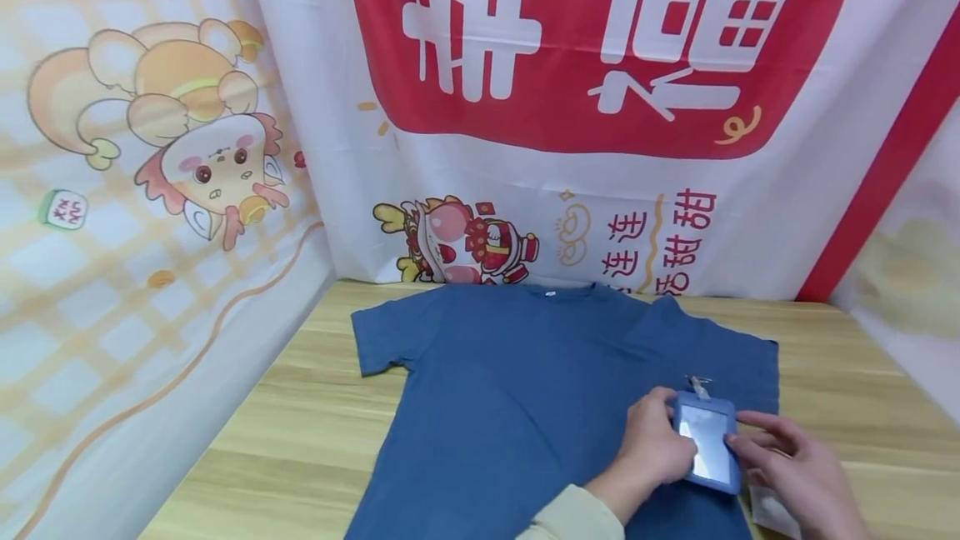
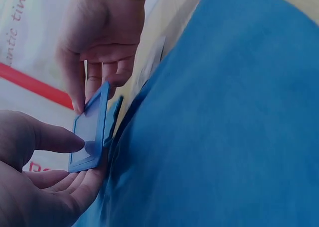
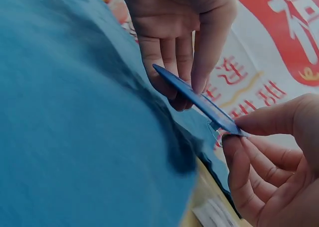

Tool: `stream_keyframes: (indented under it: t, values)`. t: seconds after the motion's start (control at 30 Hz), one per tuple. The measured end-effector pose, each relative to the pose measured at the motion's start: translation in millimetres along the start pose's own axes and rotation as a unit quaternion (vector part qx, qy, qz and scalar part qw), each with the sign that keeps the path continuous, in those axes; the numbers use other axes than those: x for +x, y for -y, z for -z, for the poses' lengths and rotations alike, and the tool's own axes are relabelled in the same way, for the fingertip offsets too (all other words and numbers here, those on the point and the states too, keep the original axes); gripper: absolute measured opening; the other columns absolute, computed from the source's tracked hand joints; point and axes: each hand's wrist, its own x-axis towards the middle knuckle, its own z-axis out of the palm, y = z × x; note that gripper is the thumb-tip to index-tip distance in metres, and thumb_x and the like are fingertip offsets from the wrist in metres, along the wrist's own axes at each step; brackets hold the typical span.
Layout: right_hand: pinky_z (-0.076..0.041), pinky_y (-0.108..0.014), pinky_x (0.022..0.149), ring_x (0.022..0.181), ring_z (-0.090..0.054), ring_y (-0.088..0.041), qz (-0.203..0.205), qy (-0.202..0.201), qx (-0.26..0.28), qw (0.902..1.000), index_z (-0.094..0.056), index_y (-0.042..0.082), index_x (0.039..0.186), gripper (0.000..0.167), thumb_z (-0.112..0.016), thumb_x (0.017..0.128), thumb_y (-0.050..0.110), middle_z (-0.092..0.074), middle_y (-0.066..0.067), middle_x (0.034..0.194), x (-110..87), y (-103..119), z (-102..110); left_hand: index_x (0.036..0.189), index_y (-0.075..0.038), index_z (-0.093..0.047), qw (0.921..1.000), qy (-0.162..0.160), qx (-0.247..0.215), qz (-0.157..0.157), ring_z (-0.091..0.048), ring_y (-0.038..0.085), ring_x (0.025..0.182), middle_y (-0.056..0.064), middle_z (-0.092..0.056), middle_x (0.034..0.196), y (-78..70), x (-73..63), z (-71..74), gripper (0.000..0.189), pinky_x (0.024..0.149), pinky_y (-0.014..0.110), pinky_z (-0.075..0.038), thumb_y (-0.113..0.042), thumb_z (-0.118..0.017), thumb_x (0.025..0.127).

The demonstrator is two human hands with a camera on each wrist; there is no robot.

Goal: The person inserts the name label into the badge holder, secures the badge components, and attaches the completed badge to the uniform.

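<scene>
A blue badge holder (image 1: 711, 444) with a clear window is held above the lower right part of a blue T-shirt (image 1: 487, 390). A metal clip (image 1: 699, 388) sticks up from its top edge. My left hand (image 1: 658, 438) grips the left side, its thumb on the window and its fingers behind, as the left wrist view shows. On the opposite edge my right hand (image 1: 795, 469) pinches the holder between thumb and fingers. In the right wrist view the holder (image 3: 197, 98) appears nearly edge-on between both hands.
The shirt lies spread on a wooden table (image 1: 292, 432), collar toward the back. A clear plastic packet (image 1: 772, 511) lies beside the shirt, partly under my right hand. Printed cloth (image 1: 315, 107) hangs behind the table and along its left side.
</scene>
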Motion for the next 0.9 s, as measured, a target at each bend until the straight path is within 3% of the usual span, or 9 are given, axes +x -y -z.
stream_keyframes:
  t: [0.1, 0.23, 0.4, 0.63, 0.77, 0.9]
  values:
    - [-0.063, -0.031, 0.071, 0.086, -0.069, -0.017, 0.001, 0.019, 0.011, 0.9998, -0.045, -0.004, 0.156, 0.070, -0.073, 0.104, 0.033, -0.077, -0.010, 0.109, -2.1, 4.5, -11.0, 0.126, -0.014, -0.072, 0.9997, -0.015, -0.019, 0.001, -0.060, 0.010, 0.086, -0.004, -0.064, 0.091, 4.4, -3.7, 13.2, 0.060, 0.078, 0.029, -0.055, 0.010, -0.074, 0.071]
    - [-0.062, -0.031, 0.073, 0.088, -0.068, -0.019, 0.005, 0.036, 0.032, 0.9988, -0.045, -0.002, 0.156, 0.066, -0.072, 0.104, 0.029, -0.077, -0.005, 0.107, -2.4, 15.7, -26.0, 0.127, -0.013, -0.072, 0.9987, -0.019, -0.043, 0.020, -0.063, 0.013, 0.087, -0.002, -0.068, 0.093, -4.8, -10.5, 42.1, 0.055, 0.079, 0.032, -0.057, 0.010, -0.077, 0.077]
    - [-0.063, -0.031, 0.074, 0.089, -0.068, -0.018, 0.027, 0.063, 0.063, 0.9957, -0.046, -0.001, 0.156, 0.064, -0.073, 0.104, 0.023, -0.077, 0.001, 0.104, -4.2, 31.0, -43.1, 0.129, -0.011, -0.073, 0.9984, -0.026, -0.049, 0.010, -0.062, 0.012, 0.083, 0.000, -0.069, 0.093, -4.9, -12.4, 70.7, 0.054, 0.074, 0.029, -0.056, 0.007, -0.080, 0.079]
    - [-0.062, -0.031, 0.072, 0.085, -0.068, -0.017, 0.054, 0.078, 0.072, 0.9929, -0.051, 0.001, 0.153, 0.059, -0.074, 0.102, 0.019, -0.077, 0.001, 0.101, -9.9, 51.7, -74.0, 0.134, -0.006, -0.069, 0.9950, -0.013, -0.099, 0.003, -0.062, 0.011, 0.077, 0.002, -0.068, 0.095, 11.3, -17.5, 108.1, 0.054, 0.066, 0.025, -0.056, 0.005, -0.079, 0.082]
    - [-0.061, -0.033, 0.071, 0.084, -0.068, -0.018, 0.064, 0.089, 0.073, 0.9913, -0.056, 0.003, 0.149, 0.055, -0.076, 0.100, 0.017, -0.078, -0.003, 0.101, -15.7, 62.9, -94.1, 0.140, -0.002, -0.065, 0.9910, -0.005, -0.133, 0.015, -0.064, 0.014, 0.076, 0.008, -0.069, 0.100, 24.4, -22.0, 129.4, 0.058, 0.063, 0.030, -0.059, 0.006, -0.077, 0.084]
    - [-0.061, -0.035, 0.071, 0.083, -0.068, -0.020, 0.070, 0.098, 0.083, 0.9892, -0.060, 0.004, 0.145, 0.051, -0.076, 0.098, 0.014, -0.077, -0.006, 0.101, -20.4, 72.2, -113.7, 0.143, -0.001, -0.062, 0.9899, -0.014, -0.137, 0.031, -0.065, 0.018, 0.077, 0.011, -0.069, 0.105, 35.2, -26.0, 148.1, 0.059, 0.064, 0.032, -0.059, 0.006, -0.076, 0.086]
